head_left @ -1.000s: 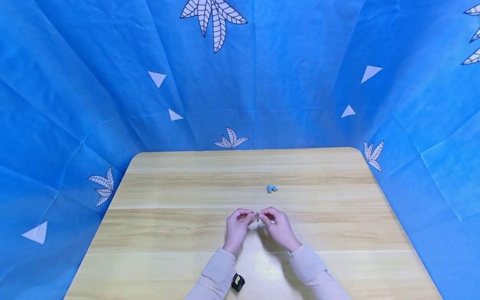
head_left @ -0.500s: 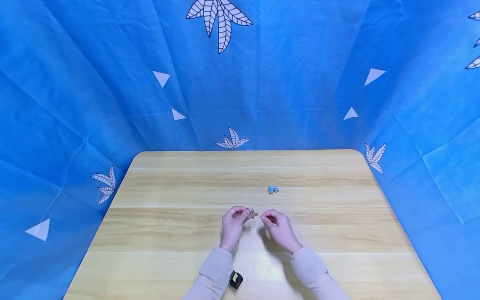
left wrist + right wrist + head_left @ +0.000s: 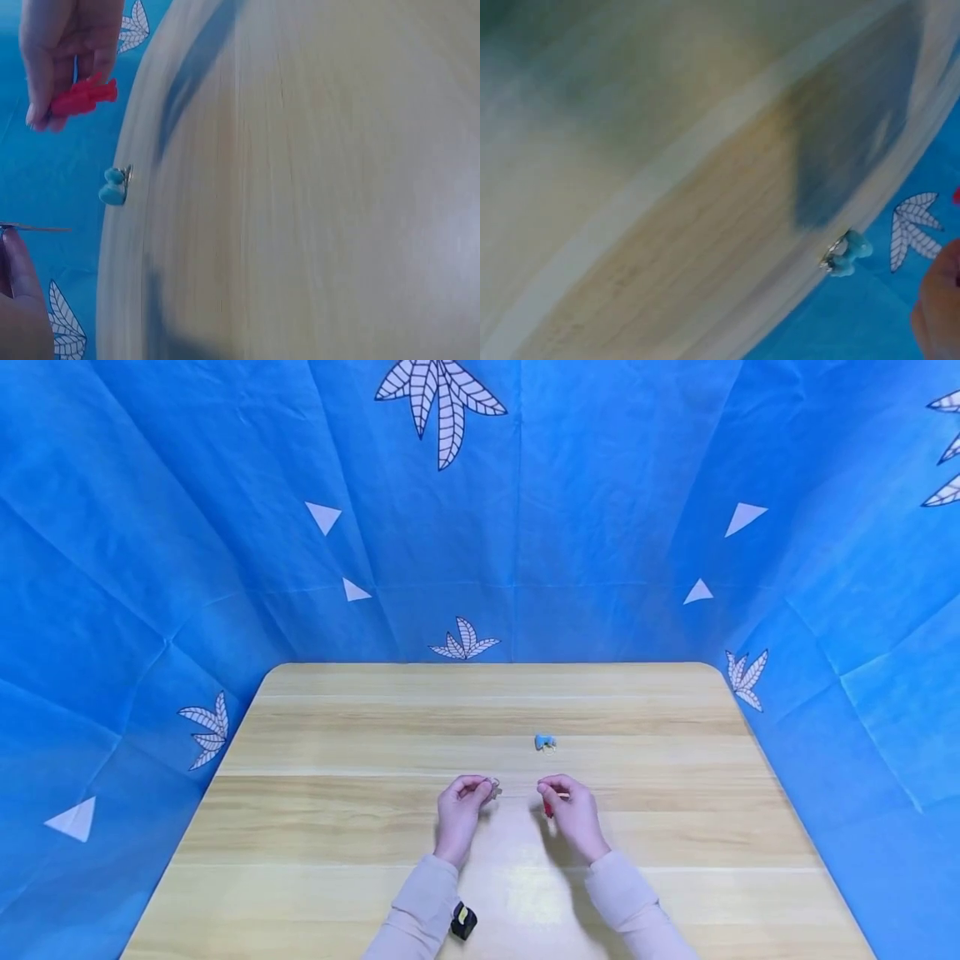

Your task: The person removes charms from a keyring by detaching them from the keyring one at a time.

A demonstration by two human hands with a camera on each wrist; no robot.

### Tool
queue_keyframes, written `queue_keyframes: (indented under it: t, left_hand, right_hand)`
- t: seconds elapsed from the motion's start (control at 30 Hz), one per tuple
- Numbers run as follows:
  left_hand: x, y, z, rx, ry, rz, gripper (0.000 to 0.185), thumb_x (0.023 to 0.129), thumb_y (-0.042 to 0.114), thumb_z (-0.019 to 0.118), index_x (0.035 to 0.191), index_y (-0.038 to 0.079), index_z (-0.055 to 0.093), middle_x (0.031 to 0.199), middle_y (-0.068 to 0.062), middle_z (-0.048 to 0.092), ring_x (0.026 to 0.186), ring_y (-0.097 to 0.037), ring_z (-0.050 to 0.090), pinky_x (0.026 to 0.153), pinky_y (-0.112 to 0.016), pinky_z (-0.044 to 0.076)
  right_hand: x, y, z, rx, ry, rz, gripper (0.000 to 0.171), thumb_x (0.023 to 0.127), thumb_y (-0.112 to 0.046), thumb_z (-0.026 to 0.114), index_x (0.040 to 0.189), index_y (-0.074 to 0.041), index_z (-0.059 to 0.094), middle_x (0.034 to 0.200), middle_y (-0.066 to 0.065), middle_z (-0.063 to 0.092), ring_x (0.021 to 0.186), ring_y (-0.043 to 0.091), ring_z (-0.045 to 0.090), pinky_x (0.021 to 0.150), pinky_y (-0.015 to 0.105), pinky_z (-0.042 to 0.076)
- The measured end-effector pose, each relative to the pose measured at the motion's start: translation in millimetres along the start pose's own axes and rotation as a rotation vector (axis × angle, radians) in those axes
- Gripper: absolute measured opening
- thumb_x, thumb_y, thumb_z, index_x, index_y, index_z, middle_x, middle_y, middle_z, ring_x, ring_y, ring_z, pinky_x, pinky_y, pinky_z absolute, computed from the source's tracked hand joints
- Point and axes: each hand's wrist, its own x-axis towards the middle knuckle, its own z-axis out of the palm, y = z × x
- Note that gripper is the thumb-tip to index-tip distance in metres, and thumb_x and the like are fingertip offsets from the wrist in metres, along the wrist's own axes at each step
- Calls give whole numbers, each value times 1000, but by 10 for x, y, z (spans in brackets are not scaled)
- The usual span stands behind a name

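My left hand (image 3: 459,818) pinches a small metal key (image 3: 497,792) between thumb and index finger, above the table. In the left wrist view the key (image 3: 45,229) shows edge-on as a thin strip. A short gap to the right, my right hand (image 3: 572,814) holds a small red plastic charm (image 3: 548,808) at one end. The charm (image 3: 82,97) hangs below the fingertips, with stubby projections, in the left wrist view. Beyond both hands a blue bow-shaped charm (image 3: 545,741) with a metal ring lies on the table.
The pale wooden table (image 3: 337,827) has rounded far corners. Blue cloth (image 3: 450,543) with leaf and triangle prints hangs around its back and sides. A small black block (image 3: 463,921) with a yellow mark sits beside the left sleeve (image 3: 420,902).
My hands have moved apart. The left went left with the key, and the right went slightly right, where the red charm now shows beneath its fingers. The blue charm stays put.
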Motion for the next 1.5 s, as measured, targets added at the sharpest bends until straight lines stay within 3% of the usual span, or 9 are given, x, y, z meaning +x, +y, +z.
queue_keyframes:
  t: [0.13,0.3,0.5,0.7,0.93,1.03,1.2,1.37,1.5]
  left_hand:
    - [78,24,-79,5,0,7,19,81,2,65,97,-6,59,88,-6,66,80,-13,64,79,-26,56]
    - [241,78,-199,28,9,27,19,82,3,64,97,-7,58,89,-6,66,80,-12,64,78,-25,55]
    - [474,118,-362,35,25,23,20,82,0,63,99,-8,57,86,-4,66,78,-12,64,79,-27,56]
    - [708,102,-573,39,47,-24,18,83,-1,62,99,-8,58,85,-4,65,79,-11,63,81,-28,55]
    - [861,122,-691,67,30,-65,22,86,-3,57,106,-10,54,94,-8,63,83,-9,62,84,-25,54]
    - [909,147,-716,97,68,-43,21,86,-3,58,105,-12,54,96,-14,64,82,-11,63,83,-28,54]
    - [983,191,-767,179,162,-8,19,84,-1,61,100,-12,58,91,-17,66,76,-10,63,76,-24,56]
    - [995,225,-817,422,228,6,16,85,8,64,96,-3,63,94,-17,67,73,-12,63,68,-19,54]
    - [1012,217,-860,657,256,39,13,85,16,64,92,5,66,90,-11,69,75,-18,64,68,-26,48]
  right_hand:
    - [96,27,-85,101,18,55,21,89,-8,57,106,5,60,92,22,65,74,17,64,76,33,56]
    - [254,39,-196,254,59,112,25,88,-1,57,109,11,55,94,27,65,73,22,68,80,40,55]
    - [483,58,-284,388,82,186,35,85,3,58,117,12,49,105,26,62,78,14,67,88,36,52]
    - [707,109,-251,460,36,210,35,84,6,58,117,12,50,102,19,62,81,15,66,88,33,52]
    - [842,151,-227,408,0,237,31,85,6,56,115,13,53,116,27,56,91,18,65,92,32,50]
    - [859,165,-226,353,-20,221,34,82,5,61,115,12,55,107,21,64,86,15,66,86,28,53]
    - [874,226,-231,156,-57,140,34,77,5,66,111,9,59,100,20,67,81,13,66,72,18,54]
    - [887,299,-259,-49,-61,60,30,74,8,67,104,7,63,102,23,65,85,22,66,73,22,55]
    - [898,338,-275,-157,-71,-6,27,73,6,69,100,4,65,96,20,67,85,25,65,77,29,55]
